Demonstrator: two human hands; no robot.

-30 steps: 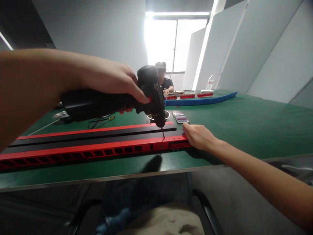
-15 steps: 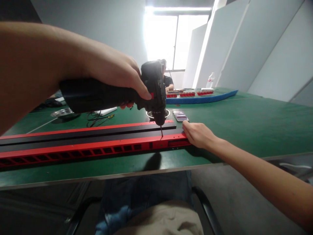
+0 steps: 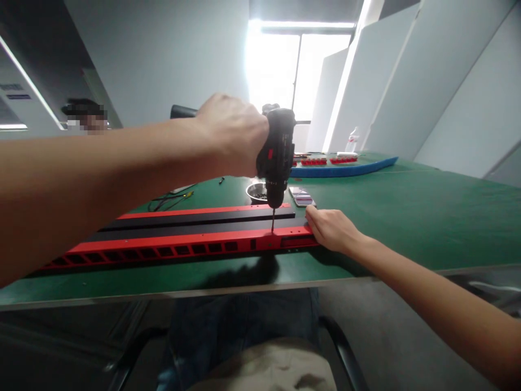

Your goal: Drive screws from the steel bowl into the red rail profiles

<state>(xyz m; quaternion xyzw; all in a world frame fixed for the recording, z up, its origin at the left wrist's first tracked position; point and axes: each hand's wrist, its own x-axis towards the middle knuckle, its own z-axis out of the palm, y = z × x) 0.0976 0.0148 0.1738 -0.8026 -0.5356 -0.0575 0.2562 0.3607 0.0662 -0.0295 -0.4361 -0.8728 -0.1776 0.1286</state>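
Observation:
My left hand is wrapped round the grip of a black power drill, which points straight down. The thin bit meets the red top edge of a long red and black bar lying near the table's front edge. Square openings run along the bar's front side. At the bar's right end, my right hand grips it with the fingers closed on the end. The fingertips of my left hand are hidden behind the drill and hand.
Behind the bar are a metal bowl of small dark parts, a phone and thin cables. Farther back lie a blue curved strip, red pieces and a bottle. A person's head shows at the left.
My left hand and forearm have turned round the upright drill, so its grip is now mostly hidden. The drill appears slightly farther right; my right hand still holds the bar's end.

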